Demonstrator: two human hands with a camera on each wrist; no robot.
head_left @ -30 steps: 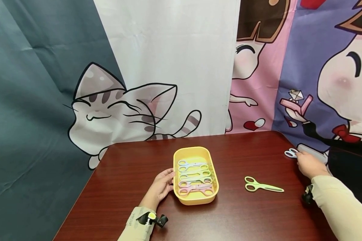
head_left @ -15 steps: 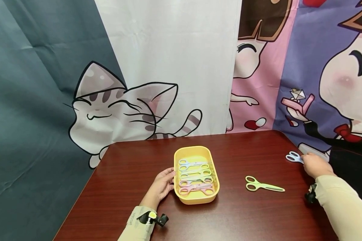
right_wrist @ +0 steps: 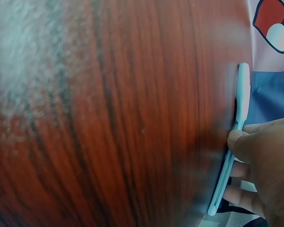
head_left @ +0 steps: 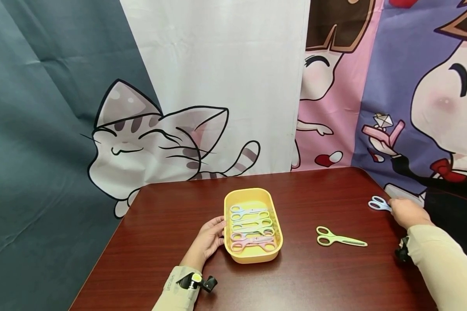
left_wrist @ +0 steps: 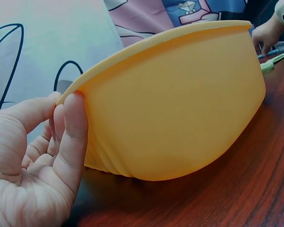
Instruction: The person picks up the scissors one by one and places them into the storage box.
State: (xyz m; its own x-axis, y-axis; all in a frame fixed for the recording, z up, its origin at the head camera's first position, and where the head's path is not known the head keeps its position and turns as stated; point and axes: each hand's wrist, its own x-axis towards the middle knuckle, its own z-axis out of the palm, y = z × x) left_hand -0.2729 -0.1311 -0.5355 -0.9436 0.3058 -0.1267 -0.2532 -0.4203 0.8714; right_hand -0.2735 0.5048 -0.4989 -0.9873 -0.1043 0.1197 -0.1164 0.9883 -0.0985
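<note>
A yellow plastic tray (head_left: 253,259) stands mid-table, holding several pairs of pastel scissors (head_left: 253,244) in pink, green and blue. My left hand (head_left: 208,239) pinches its left rim between thumb and fingers, as the left wrist view shows up close (left_wrist: 47,142). At the table's right edge, my right hand (head_left: 409,214) pinches a pair of light blue scissors (head_left: 379,203) by the blades, handle loops pointing left. In the right wrist view these scissors (right_wrist: 243,94) lie low over the tabletop, thumb on the blade. Green scissors (head_left: 336,239) lie between the tray and my right hand.
The dark red wooden table (head_left: 159,224) ends at the right just beyond my right hand. A cartoon-printed curtain (head_left: 233,86) hangs behind the table. A small black camera mount (head_left: 196,281) sits on my left wrist.
My right hand has shifted slightly right and toward me, drawing the light blue scissors a little the same way. The left hand and tray stay in place.
</note>
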